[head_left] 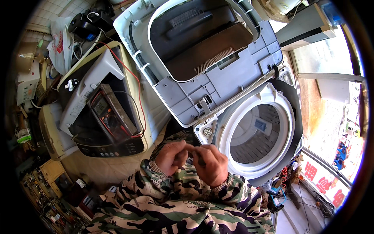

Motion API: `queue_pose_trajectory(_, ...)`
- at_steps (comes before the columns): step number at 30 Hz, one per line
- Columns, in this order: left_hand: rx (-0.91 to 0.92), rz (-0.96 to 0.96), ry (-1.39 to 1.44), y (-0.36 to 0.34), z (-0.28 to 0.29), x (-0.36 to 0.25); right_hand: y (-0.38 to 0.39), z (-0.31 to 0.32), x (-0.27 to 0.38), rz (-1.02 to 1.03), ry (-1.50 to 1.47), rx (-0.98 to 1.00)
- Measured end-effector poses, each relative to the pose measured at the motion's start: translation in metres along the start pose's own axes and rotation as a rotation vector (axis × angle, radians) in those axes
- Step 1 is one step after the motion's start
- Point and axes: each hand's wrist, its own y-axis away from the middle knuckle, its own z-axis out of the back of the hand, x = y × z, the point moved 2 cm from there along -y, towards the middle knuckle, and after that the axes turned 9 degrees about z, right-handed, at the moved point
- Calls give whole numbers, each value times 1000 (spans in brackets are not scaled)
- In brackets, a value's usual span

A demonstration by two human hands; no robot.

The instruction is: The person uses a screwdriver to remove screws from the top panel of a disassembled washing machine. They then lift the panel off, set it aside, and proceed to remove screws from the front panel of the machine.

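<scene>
My left hand [171, 156] and my right hand [210, 163] are close together in front of my chest, fingers curled and fingertips meeting. Whatever they pinch, if anything, is too small to make out. Just beyond them stands a top-loading washing machine with its white drum ring [224, 146] and perforated tub [253, 152] exposed. Its grey top cover [187, 95] is tipped up and back, showing the ribbed underside. A white corner bracket [206, 131] with a round cross-shaped fitting lies nearest my right hand.
To the left, a second washer [146, 146] carries a multimeter [107, 113] with a red lead [132, 74] and a grey plastic panel [89, 93]. Crowded shelves [50, 175] stand lower left. Cables and a red coiled hose [285, 173] lie at right, near a bright doorway.
</scene>
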Motion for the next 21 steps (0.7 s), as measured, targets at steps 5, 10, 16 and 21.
queue_pose_trajectory(5,-293,-233,61,-43,75,2,-4,-2,-18,-204,-10,-46)
queue_pose_trajectory(10,-231,-329,9,-88,104,3,-8,-8,-35,-259,14,-37)
queue_pose_trajectory(16,-381,-310,-137,-117,88,-13,-19,-16,-50,-264,54,-6)
queue_pose_trajectory(21,-456,-561,-215,-120,46,-24,-33,-26,-59,-281,85,-8)
